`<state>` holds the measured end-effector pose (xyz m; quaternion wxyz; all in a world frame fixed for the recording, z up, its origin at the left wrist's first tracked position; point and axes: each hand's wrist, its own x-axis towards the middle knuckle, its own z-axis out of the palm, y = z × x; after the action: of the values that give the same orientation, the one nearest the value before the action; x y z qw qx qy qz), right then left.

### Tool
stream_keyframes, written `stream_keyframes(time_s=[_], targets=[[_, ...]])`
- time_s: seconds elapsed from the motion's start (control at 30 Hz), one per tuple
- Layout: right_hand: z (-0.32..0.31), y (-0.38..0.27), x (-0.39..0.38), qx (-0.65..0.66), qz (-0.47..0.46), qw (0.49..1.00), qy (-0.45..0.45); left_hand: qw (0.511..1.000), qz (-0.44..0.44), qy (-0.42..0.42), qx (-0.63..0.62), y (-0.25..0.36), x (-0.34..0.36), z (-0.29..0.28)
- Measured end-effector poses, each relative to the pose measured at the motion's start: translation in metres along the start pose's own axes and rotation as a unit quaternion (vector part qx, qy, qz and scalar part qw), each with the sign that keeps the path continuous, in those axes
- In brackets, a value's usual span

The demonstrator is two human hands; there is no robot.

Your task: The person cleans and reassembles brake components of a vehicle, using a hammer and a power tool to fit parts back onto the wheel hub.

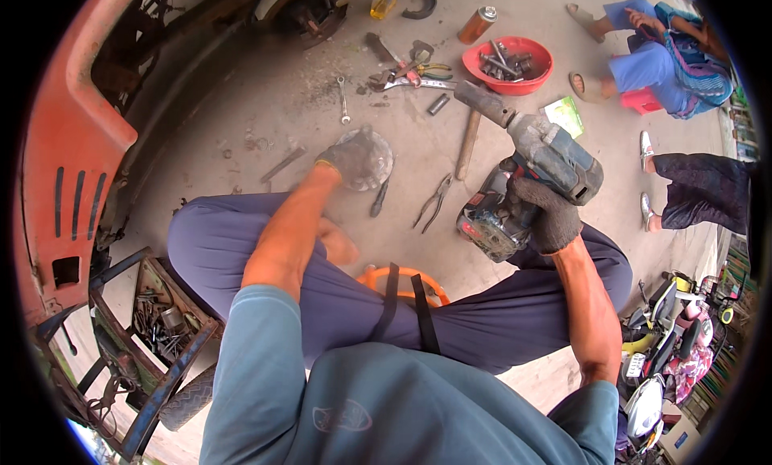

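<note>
My left hand [342, 159], in a dusty glove, grips a round grey metal part [374, 166] low over the floor; its fingertips are blurred. A dark-handled screwdriver [378, 199] is just below it. My right hand [547, 211], also gloved, is closed on the grip of a cordless impact wrench [563, 159], raised above my right knee with a socket on its nose pointing up-left. Pliers [434, 199] and a wooden-handled hammer [466, 143] lie between my hands, and a small spanner [344, 99] lies farther forward.
An orange vehicle body [72, 207], a wheel [297, 10] and a tool cart [161, 312] are on the left. Ahead are a red bowl of sockets [507, 63], a can [478, 24] and loose tools [402, 75]. Two people [659, 63] [691, 191] and scooters [667, 336] are at right.
</note>
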<state>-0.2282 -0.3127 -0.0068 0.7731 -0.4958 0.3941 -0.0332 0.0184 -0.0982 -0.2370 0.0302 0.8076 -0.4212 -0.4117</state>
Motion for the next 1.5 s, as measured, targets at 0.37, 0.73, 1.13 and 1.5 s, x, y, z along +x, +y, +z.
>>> stream_keyframes(time_s=[0.37,0.73,1.13,1.5], targets=[[-0.007,0.001,-0.008,-0.104,0.057,0.993,0.015,0.991,-0.044,0.115,-0.047,0.019,0.003,0.038],[-0.029,0.117,0.041,-0.194,0.049,0.980,-0.007,0.994,-0.022,0.072,-0.078,0.045,0.021,-0.003],[0.018,0.201,0.086,-0.197,0.142,0.967,0.081,0.987,0.010,0.095,-0.132,0.017,0.022,0.017],[0.035,0.156,0.129,-0.761,0.020,0.640,-0.102,0.986,-0.007,0.109,-0.127,0.004,0.033,0.028]])
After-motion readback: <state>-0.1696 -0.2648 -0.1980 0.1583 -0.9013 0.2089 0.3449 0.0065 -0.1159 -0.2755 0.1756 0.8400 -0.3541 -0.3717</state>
